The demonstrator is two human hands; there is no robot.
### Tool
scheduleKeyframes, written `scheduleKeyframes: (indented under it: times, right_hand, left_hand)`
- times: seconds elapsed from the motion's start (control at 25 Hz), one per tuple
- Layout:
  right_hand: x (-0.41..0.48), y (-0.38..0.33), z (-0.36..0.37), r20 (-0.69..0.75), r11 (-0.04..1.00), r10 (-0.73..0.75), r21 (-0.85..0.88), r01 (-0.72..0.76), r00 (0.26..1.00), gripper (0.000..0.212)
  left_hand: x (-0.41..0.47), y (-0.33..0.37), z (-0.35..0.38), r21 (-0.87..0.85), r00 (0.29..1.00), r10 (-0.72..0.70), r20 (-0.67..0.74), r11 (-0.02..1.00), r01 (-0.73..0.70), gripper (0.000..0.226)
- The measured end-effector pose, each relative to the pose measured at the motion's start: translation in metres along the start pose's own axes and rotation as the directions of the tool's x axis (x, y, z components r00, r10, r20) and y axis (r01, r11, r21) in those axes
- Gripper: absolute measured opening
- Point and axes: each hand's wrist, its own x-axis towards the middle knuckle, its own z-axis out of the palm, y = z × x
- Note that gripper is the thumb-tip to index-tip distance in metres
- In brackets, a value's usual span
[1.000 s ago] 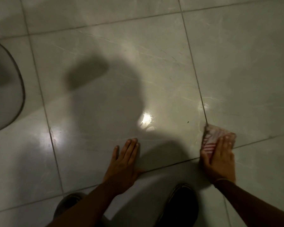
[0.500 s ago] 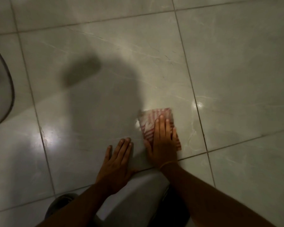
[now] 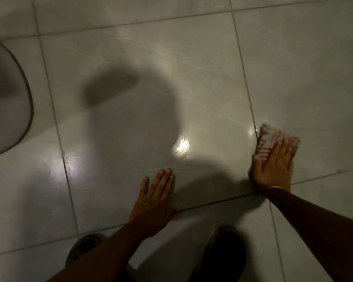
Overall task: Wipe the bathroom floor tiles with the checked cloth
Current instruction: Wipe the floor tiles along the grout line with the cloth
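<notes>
R hand (image 3: 273, 165) is pressing the checked cloth (image 3: 273, 139) flat on the floor tiles (image 3: 192, 88) at right, just past a grout line; fingers spread on top, not gripping. L hand (image 3: 155, 200) is bracing open, nothing under it. Risks: glossy, prob. wet tile, so the palm or shoes (image 3: 222, 255) may be slipping; cloth bunching and skipping patches.

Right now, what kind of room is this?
Probably a bathroom. The floor is large glossy pale marble-look tiles with dark grout lines, and a rounded white fixture with a dark rim, possibly a toilet, sits at the left. The right hand presses a red-and-white checked cloth to the floor.
</notes>
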Motion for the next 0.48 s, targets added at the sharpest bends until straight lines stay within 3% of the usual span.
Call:
scheduleKeyframes:
  times: [0.12, 0.24, 0.36, 0.48]
  right_hand:
    - [-0.001, -0.082, 0.008, -0.092, 0.999, -0.047, 0.0, 0.048, 0.995, 0.091]
    - [-0.041, -0.128, 0.036, -0.051, 0.918, -0.395, -0.067, 0.392, 0.917, 0.088]
    - [-0.098, -0.099, 0.061, 0.06, 0.782, -0.616, -0.075, 0.619, 0.785, 0.089]
    - [-0.115, -0.023, 0.058, 0.134, 0.77, -0.624, -0.063, 0.635, 0.77, 0.093]
  left_hand:
    - [0.0, 0.0, 0.003, -0.006, 1.0, 0.001, -0.01, 1.0, -0.002, 0.095]
    - [0.001, -0.002, 0.004, -0.007, 1.0, 0.009, -0.012, 1.0, -0.009, 0.095]
    - [0.001, -0.003, 0.002, -0.017, 1.0, 0.011, -0.004, 1.0, -0.012, 0.097]
    - [0.001, -0.004, 0.001, -0.024, 1.0, 0.018, -0.013, 1.0, -0.019, 0.096]
